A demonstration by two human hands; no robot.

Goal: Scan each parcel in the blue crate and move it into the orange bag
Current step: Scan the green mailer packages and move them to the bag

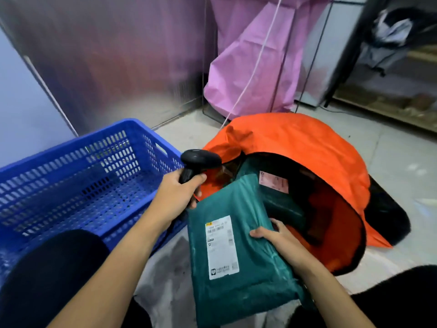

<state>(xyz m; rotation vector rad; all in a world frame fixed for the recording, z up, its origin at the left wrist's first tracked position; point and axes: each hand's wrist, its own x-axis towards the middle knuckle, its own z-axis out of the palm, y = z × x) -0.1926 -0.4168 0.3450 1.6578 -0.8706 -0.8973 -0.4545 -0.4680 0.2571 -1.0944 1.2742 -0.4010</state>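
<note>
My right hand (281, 240) grips the right edge of a dark green parcel (238, 280) with a white shipping label facing up. The parcel's far end lies at the mouth of the orange bag (307, 147), which lies open on the floor. Another green parcel (281, 200) with a pink label lies inside the bag. My left hand (176, 197) holds a black barcode scanner (199, 160) by its handle, just left of the bag's mouth. The blue crate (78, 183) stands to the left; I see no parcel on its visible floor.
A pink bag (248, 72) with a white cord hangs behind the orange bag. A metal wall panel (113, 67) rises behind the crate. Shelving (390, 79) stands at the far right. My dark-clothed knees (52, 275) frame the lower corners. Pale floor tiles (397, 166) lie right of the bag.
</note>
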